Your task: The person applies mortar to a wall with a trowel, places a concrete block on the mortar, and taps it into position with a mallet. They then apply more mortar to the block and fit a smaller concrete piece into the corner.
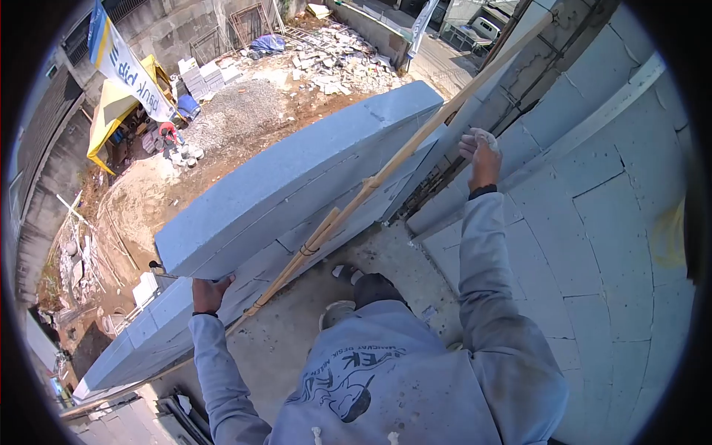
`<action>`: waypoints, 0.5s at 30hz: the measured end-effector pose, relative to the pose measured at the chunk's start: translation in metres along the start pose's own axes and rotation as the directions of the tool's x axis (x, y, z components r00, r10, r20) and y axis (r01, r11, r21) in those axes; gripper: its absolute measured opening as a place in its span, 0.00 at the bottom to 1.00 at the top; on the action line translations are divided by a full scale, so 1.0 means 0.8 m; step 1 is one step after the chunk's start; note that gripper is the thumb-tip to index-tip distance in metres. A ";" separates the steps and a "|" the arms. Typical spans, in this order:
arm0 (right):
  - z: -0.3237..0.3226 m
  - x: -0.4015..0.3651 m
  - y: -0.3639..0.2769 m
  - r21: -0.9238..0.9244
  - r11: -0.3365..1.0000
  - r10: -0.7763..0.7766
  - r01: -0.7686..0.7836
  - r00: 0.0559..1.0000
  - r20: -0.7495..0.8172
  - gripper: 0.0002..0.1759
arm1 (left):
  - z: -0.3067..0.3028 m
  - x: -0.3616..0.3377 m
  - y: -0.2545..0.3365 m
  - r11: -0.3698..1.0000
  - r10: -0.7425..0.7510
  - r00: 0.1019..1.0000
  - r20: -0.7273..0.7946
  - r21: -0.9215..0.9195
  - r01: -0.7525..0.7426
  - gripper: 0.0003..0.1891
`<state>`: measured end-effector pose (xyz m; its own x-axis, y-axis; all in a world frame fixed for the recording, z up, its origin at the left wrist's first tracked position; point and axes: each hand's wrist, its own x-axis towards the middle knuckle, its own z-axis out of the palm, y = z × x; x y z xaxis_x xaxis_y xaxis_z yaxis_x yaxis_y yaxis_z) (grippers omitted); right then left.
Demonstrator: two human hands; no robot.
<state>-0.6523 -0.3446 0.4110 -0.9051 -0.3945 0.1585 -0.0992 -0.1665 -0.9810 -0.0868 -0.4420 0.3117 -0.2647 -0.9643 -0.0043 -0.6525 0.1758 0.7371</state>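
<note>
Pale block course (274,174) mid-frame; left hand (211,294) at its lower-left end, grip unclear from here; right hand (482,159), right of centre, fingers curled, I can't tell on what; I'd judge blocks stiff, chip-prone; hold broad faces, spare corners

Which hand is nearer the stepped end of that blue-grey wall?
Left. The left hand is at the wall's stepped end; the right hand is raised well away, beyond the bamboo pole.
</note>
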 end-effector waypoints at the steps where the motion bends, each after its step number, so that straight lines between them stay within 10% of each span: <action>1: 0.002 0.016 0.053 -0.052 0.998 0.040 -0.037 0.998 0.050 0.14 | 0.001 0.000 -0.006 1.000 0.011 1.000 0.006 0.009 -0.011 0.28; 10: 0.050 0.098 0.244 -0.367 0.910 0.294 -0.192 0.924 0.245 0.33 | 0.006 0.006 -0.011 0.991 0.054 0.998 -0.011 0.123 -0.053 0.25; 15: 0.056 0.037 0.153 -0.480 0.870 0.236 -0.112 0.950 0.205 0.45 | 0.002 0.014 -0.015 0.995 0.089 0.995 0.052 0.043 -0.091 0.25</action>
<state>-0.6725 -0.4168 0.3002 -0.7986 -0.5991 -0.0576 -0.1832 0.3331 -0.9249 -0.0828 -0.4545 0.3019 -0.3582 -0.9333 0.0263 -0.6553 0.2713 0.7050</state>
